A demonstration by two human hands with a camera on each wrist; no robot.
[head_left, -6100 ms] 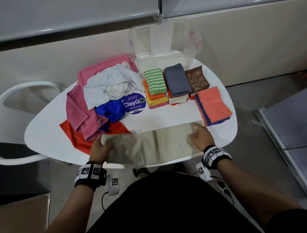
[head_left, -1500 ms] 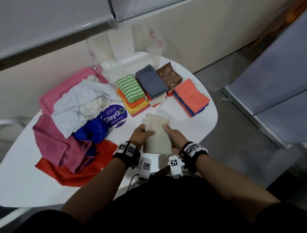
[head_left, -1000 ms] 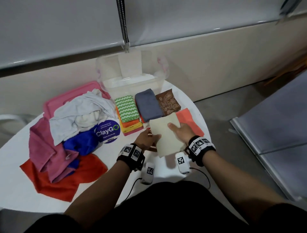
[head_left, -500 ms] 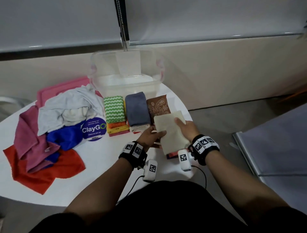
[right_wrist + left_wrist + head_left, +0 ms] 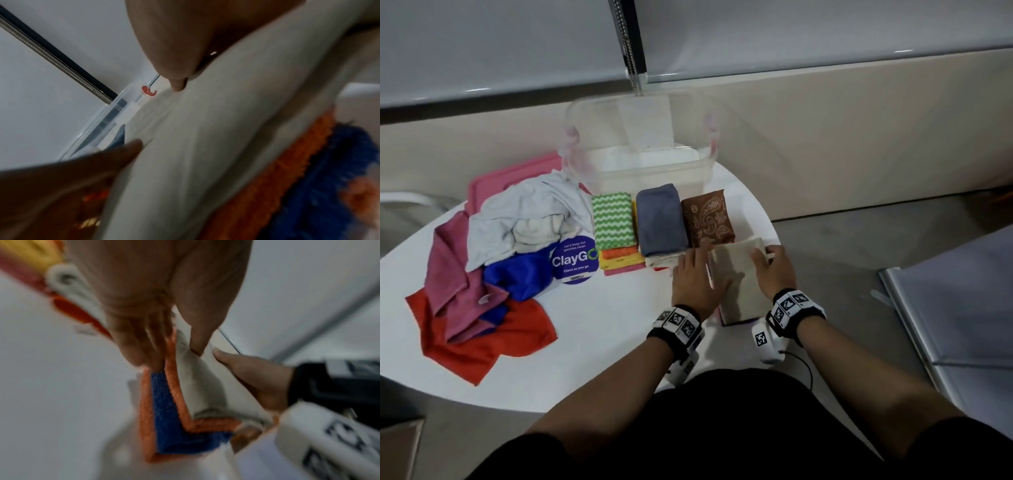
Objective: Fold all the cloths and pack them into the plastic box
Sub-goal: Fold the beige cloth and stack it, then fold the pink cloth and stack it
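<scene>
A folded beige cloth [image 5: 739, 284] lies on a stack of orange and blue folded cloths [image 5: 164, 410] at the table's right front. My left hand [image 5: 695, 277] is at its left edge: the thumb presses on top and the straight fingers run down the side of the stack. My right hand [image 5: 774, 270] holds the right edge, thumb on top; its fingers are hidden. The left wrist view shows the beige cloth [image 5: 197, 382] dented under the thumb. In the right wrist view the beige cloth [image 5: 205, 146] fills the frame. The clear plastic box [image 5: 640, 171] stands open at the back.
Folded stacks stand before the box: green zigzag [image 5: 613, 219], grey [image 5: 661, 219], brown paisley [image 5: 707, 219]. Unfolded cloths are heaped on the left: white [image 5: 527, 216], blue [image 5: 517, 274], pink [image 5: 452, 274], red [image 5: 482, 335], over a pink lid [image 5: 517, 171]. The white table [image 5: 602, 325] ends just right of my hands.
The beige cloth went from a long strip to a small folded rectangle. Both hands carried it from the front middle to the right and lowered it onto the orange-and-blue stack.
</scene>
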